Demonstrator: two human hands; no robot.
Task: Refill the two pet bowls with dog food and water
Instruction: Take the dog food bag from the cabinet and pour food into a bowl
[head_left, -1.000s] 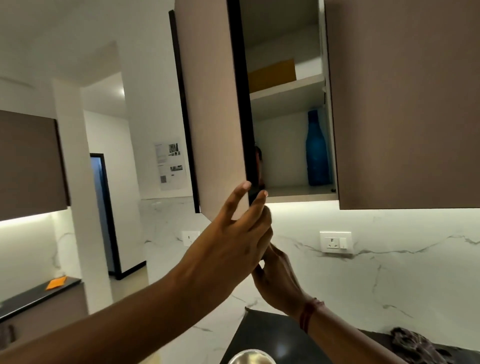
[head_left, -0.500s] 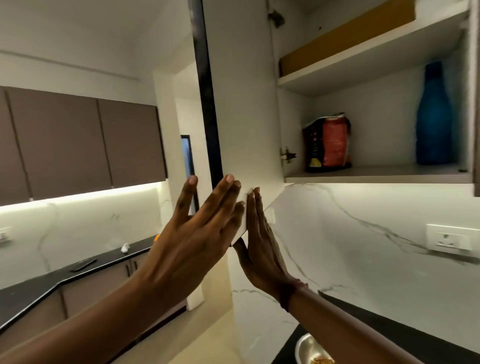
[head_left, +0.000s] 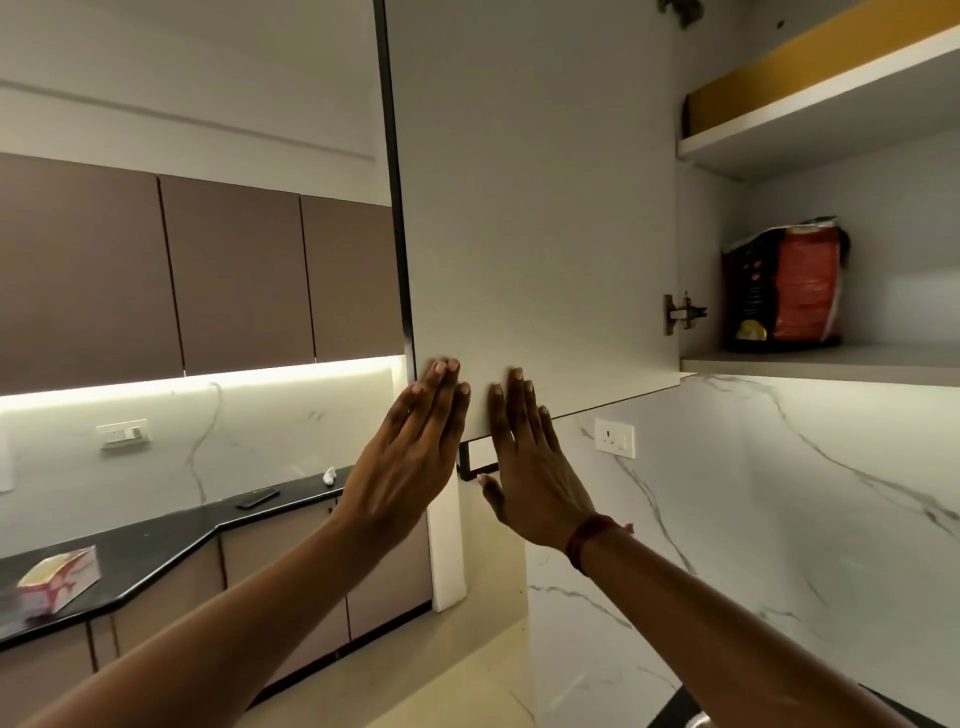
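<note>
Two hands, the left hand (head_left: 410, 457) and right hand (head_left: 524, 467), press flat with fingers outstretched and nothing gripped against the lower edge of an open cupboard door (head_left: 535, 208) at center frame; beyond, at right, a red-and-black food bag (head_left: 784, 291) stands on the lower shelf (head_left: 831, 364).

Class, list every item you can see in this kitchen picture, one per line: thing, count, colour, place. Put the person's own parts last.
Open cupboard door: one, pale grey, upper centre.
Red and black food bag: one, on the cupboard's lower shelf.
Flat yellow item: one, on the upper shelf.
Metal hinge: one, silver, at the door's inner edge.
Wall socket: one, white, on the marble wall.
Dark phone: one, on the black counter.
Red and cream carton: one, on the counter, far left.
Left hand: flat on the door.
Right hand: flat on the door, red thread at wrist.
</note>
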